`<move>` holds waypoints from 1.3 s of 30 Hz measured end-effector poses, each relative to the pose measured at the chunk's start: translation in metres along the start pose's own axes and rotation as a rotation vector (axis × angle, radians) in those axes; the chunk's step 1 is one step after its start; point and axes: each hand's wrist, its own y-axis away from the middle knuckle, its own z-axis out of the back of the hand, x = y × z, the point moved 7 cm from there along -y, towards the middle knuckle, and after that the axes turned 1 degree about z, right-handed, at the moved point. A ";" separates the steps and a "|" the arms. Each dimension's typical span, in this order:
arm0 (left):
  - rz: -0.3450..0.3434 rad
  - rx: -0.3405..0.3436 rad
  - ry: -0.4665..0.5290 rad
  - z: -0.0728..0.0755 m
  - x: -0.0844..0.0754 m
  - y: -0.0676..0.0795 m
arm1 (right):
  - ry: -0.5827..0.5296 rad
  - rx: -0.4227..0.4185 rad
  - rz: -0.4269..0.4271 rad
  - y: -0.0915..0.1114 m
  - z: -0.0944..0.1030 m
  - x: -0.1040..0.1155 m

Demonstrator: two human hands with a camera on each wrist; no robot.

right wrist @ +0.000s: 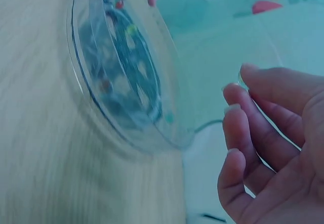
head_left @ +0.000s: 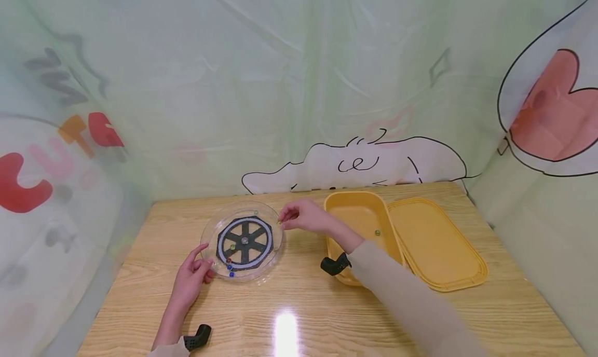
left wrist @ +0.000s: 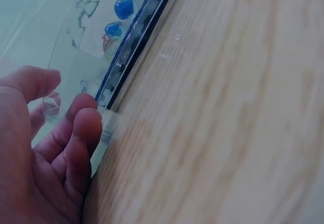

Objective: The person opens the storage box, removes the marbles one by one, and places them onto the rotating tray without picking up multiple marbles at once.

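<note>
A clear round dish [head_left: 210,232] with a black-and-white wheel pattern in its middle stands on the table's left part. My left hand [head_left: 190,276] holds its near-left rim, thumb and fingers at the wall. At the dish's far-right rim, my right hand [head_left: 306,217] pinches a small glass marble [right wrist: 243,81] between thumb and index finger. Inside the dish lie two blue marbles, one of them a blue marble [head_left: 231,275] nearest the front, plus a red marble [head_left: 229,260], a yellow-green marble [head_left: 232,247] and a pale green marble [head_left: 256,212].
A yellow plastic box [head_left: 334,201] right of the dish contains one greenish marble [head_left: 377,233]. Its yellow lid [head_left: 439,243] lies flat beside it, close against its right side. Printed curtains [head_left: 299,87] hang behind the wooden table [head_left: 261,315].
</note>
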 end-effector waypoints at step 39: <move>0.011 0.022 -0.002 0.000 -0.017 0.006 | 0.043 -0.042 -0.034 -0.007 -0.003 -0.011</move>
